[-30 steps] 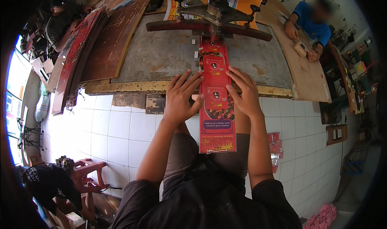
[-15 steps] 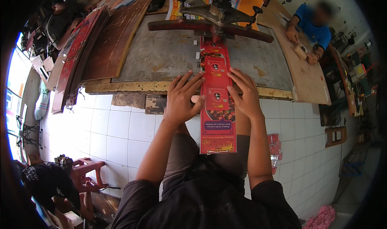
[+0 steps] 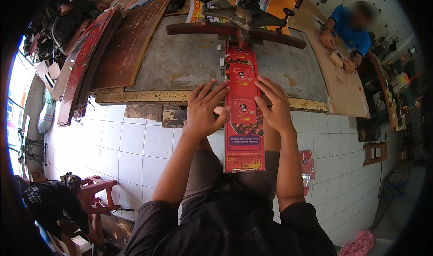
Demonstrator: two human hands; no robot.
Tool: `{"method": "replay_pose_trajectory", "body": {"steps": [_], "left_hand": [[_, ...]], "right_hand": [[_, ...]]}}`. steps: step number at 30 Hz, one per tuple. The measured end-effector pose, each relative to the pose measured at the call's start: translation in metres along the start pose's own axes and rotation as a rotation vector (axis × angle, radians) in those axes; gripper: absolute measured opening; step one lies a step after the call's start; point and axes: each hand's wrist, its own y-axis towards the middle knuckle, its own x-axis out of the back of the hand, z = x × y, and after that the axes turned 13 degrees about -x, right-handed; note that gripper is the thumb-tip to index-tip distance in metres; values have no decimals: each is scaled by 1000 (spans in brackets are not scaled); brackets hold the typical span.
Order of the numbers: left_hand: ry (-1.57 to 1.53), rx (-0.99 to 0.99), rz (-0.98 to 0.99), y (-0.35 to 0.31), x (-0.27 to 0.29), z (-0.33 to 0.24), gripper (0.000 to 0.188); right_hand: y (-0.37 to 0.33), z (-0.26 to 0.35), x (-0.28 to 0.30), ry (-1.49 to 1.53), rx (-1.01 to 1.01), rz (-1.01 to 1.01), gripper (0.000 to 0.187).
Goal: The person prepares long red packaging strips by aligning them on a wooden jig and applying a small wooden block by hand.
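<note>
A long red printed strip (image 3: 243, 141) with food pictures and a purple label lies lengthwise on the grey worktable (image 3: 176, 57). Its near end hangs past the table's front edge above my lap, while its far end runs under the dark metal press head (image 3: 241, 23). On the strip's left edge, my left hand (image 3: 206, 109) rests flat with fingers stretched out and thumb apart. Opposite it, my right hand (image 3: 274, 103) has extended fingers along the right edge. Neither hand is wrapped round anything. Small white blocks (image 3: 221, 62) sit on the table left of the strip.
Stacked red strips and brown boards (image 3: 88, 59) lie at the left. On the right, a person in a blue shirt (image 3: 349, 28) holds a small wooden block (image 3: 337, 58). A red stool (image 3: 97, 193) and another person (image 3: 52, 206) are at lower left. Red packets (image 3: 307, 166) lie on the floor.
</note>
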Motion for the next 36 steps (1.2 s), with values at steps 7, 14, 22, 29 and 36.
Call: {"method": "replay_pose_trajectory", "body": {"steps": [7,14,22,29,36], "left_hand": [[-2,8,6,0,0,0,55],[8,11,13,0,0,0,55],[3,13,11,0,0,-1,55],[4,3,-1,0,1,-1,54],[0,-4,-8,-1,0,-1,49]], "right_hand": [[-1,0,0,-12,-5,2,46],[0,-1,0,-21,8,-8,46],[0,1,1,-19,6,-6,45],[0,4,2,-9,8,-2,44],[0,0,0,-22,8,-16,45]]}}
